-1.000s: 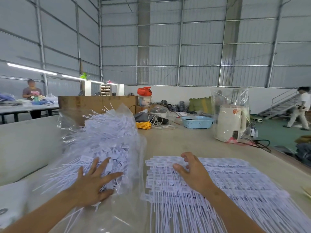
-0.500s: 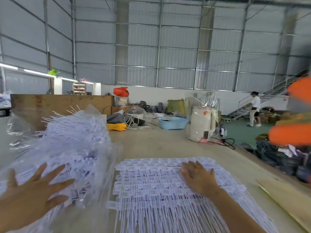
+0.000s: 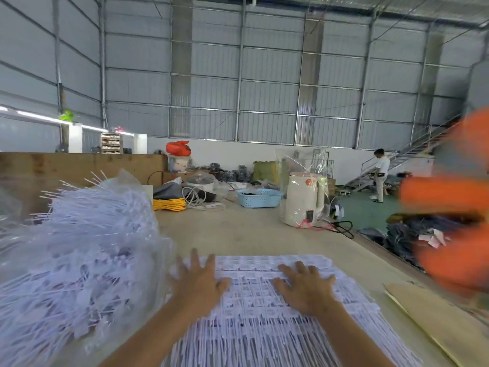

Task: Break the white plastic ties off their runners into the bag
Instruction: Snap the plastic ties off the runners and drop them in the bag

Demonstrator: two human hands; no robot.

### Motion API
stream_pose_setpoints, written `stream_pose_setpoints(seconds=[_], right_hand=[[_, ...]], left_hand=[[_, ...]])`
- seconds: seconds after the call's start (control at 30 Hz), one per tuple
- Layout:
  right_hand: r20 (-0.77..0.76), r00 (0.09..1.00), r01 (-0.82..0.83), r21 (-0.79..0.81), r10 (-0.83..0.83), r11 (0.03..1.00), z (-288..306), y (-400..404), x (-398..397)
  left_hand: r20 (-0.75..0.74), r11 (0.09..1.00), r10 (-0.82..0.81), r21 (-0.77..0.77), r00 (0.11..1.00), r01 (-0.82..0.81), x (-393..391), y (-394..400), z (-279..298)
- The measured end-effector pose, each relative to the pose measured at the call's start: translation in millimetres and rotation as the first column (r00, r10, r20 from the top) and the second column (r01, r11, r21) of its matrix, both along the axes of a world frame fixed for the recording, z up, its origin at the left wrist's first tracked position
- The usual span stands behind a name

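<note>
A flat stack of white plastic ties on their runners lies on the table in front of me. My left hand rests palm down on its left far corner, fingers spread. My right hand lies flat on the stack further right, fingers straight. To the left stands a clear plastic bag stuffed with loose white ties, its open top bristling with tie ends.
A cream appliance in clear wrap, a blue basket, yellow cord and cables sit at the table's far end. Cardboard lies at the right. A blurred orange shape fills the right edge. A person stands far off.
My left hand left the bag and came down onto the left part of the tie stack. My right hand stayed flat on the stack. The view swung right.
</note>
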State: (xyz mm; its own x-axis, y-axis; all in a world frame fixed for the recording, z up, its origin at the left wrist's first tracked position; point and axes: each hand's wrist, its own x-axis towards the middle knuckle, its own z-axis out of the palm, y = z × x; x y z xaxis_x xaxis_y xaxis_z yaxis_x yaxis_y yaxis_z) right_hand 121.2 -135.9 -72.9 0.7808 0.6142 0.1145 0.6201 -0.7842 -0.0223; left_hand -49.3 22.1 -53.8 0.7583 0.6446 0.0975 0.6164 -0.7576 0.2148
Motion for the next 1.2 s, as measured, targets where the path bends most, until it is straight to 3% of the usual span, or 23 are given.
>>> stream_pose_setpoints(seconds=[0.07,0.33,0.4,0.53,0.63,0.73,0.83,0.9,1.0,1.1,1.2], right_hand=[[0.009,1.0,0.024,0.004,-0.024,1.0,-3,-9,0],[0.074,0.996,0.038,0.045,-0.042,0.998,-14,-45,-9],[0.054,0.998,0.04,0.022,-0.042,0.999,-9,-46,-13],[-0.036,0.998,0.042,-0.029,-0.043,0.999,5,-38,-25],[-0.029,0.996,-0.087,0.051,0.088,0.995,11,-18,-42],[-0.05,0.966,-0.24,0.178,0.252,0.954,12,14,-66],[-0.069,0.916,-0.354,0.326,0.395,0.877,11,47,-88],[-0.095,0.887,-0.368,0.444,0.451,0.817,12,61,-99],[-0.041,0.875,-0.367,0.592,0.482,0.717,12,66,-104],[0.048,0.884,-0.395,0.609,0.465,0.688,12,63,-104],[0.068,0.874,-0.418,0.612,0.482,0.671,16,62,-106]], left_hand=[[-0.036,0.989,0.066,-0.129,0.997,-0.07,8,11,-14],[-0.097,0.991,0.005,-0.134,0.995,-0.018,2,-5,-26],[-0.039,0.999,-0.002,-0.043,0.999,0.001,-8,0,-17],[0.198,0.982,0.109,0.131,0.974,-0.136,-23,20,-8],[0.26,0.99,0.134,0.01,0.956,-0.142,-26,25,-9],[0.525,0.993,0.085,-0.11,0.847,-0.032,-21,25,-12],[0.799,0.959,0.088,-0.228,0.594,0.166,-19,18,-13],[0.863,0.904,0.207,-0.349,0.461,0.246,-20,17,-10],[0.853,0.806,0.34,-0.481,0.395,0.345,-22,19,-14],[0.821,0.714,0.423,-0.563,0.384,0.416,-25,20,-15],[0.852,0.76,0.326,-0.494,0.41,0.421,-27,16,-14]])
